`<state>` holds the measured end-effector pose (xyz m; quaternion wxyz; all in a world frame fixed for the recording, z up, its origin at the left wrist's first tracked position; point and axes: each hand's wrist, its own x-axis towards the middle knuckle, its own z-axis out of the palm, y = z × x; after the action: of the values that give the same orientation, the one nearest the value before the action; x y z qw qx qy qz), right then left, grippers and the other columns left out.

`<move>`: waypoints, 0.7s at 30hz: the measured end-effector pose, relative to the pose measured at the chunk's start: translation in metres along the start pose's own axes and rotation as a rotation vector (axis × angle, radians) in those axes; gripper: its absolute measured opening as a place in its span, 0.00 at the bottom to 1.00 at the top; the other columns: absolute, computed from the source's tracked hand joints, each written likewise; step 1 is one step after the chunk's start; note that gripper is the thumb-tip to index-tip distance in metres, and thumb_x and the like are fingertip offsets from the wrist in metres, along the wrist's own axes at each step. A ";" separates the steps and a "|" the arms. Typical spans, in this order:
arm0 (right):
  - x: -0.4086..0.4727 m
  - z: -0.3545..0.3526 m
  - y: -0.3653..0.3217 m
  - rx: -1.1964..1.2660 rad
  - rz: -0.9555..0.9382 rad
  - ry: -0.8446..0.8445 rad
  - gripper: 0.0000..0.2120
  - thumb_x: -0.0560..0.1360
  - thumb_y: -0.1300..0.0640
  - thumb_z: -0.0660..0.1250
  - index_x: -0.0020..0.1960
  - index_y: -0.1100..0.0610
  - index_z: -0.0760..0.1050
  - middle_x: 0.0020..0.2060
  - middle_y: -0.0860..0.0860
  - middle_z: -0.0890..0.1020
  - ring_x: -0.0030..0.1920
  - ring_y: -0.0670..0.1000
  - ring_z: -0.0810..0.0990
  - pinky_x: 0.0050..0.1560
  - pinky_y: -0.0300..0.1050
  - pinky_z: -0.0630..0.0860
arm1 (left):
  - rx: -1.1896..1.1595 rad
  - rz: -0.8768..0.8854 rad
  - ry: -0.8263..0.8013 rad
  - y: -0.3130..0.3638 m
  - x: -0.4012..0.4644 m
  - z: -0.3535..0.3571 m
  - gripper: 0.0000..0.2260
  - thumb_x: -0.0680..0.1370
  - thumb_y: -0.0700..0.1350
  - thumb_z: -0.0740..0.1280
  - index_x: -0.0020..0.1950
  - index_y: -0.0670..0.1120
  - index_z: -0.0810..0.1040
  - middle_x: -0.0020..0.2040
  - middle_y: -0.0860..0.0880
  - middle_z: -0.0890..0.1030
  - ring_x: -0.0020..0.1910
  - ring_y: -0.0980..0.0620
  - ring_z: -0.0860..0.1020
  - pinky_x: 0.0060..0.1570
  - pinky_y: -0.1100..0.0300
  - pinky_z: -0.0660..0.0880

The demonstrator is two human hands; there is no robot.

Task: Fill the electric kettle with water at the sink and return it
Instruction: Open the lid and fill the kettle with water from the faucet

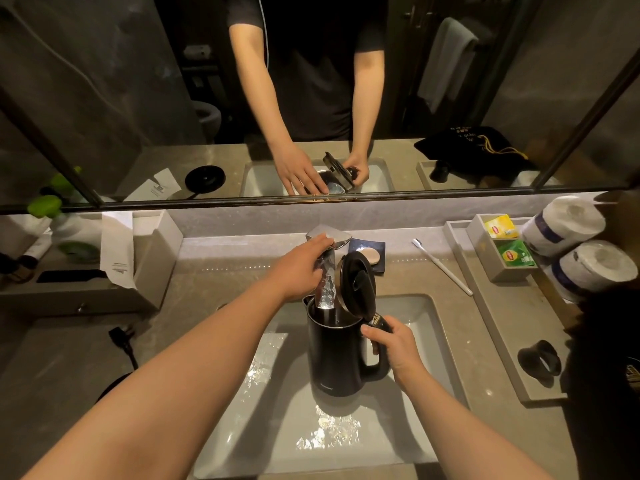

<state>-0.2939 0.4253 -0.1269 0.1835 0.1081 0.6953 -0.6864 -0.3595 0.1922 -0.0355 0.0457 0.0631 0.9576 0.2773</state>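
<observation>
Right hand (391,344) grips kettle (337,358); left hand (303,270) flat on faucet (329,236), 12 o'clock. Overfill risk if I close late.

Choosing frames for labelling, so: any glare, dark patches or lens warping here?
Head view: dim, warm light overall. Bright glints on the wet sink and on the water stream entering the kettle. The wide lens visibly bows the mirror frame. The far right edge sinks into shadow. The left hand and right hand are sharp.
</observation>
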 end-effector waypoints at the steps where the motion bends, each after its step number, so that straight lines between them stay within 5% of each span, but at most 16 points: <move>1: 0.000 0.000 0.000 0.004 -0.002 0.000 0.09 0.62 0.54 0.77 0.35 0.56 0.79 0.25 0.47 0.80 0.27 0.44 0.78 0.33 0.43 0.74 | 0.001 0.000 0.001 0.000 0.000 0.000 0.30 0.75 0.40 0.63 0.75 0.55 0.59 0.77 0.51 0.60 0.73 0.48 0.63 0.66 0.55 0.62; 21: -0.002 0.002 0.004 0.000 0.005 0.032 0.06 0.70 0.60 0.76 0.38 0.56 0.80 0.26 0.45 0.81 0.33 0.52 0.78 0.37 0.46 0.74 | -0.016 -0.010 -0.007 0.002 -0.002 0.000 0.30 0.75 0.40 0.64 0.75 0.54 0.58 0.77 0.51 0.59 0.73 0.48 0.62 0.66 0.56 0.61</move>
<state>-0.2902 0.4235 -0.1298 0.1741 0.1207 0.6978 -0.6842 -0.3571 0.1933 -0.0341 0.0508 0.0589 0.9554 0.2847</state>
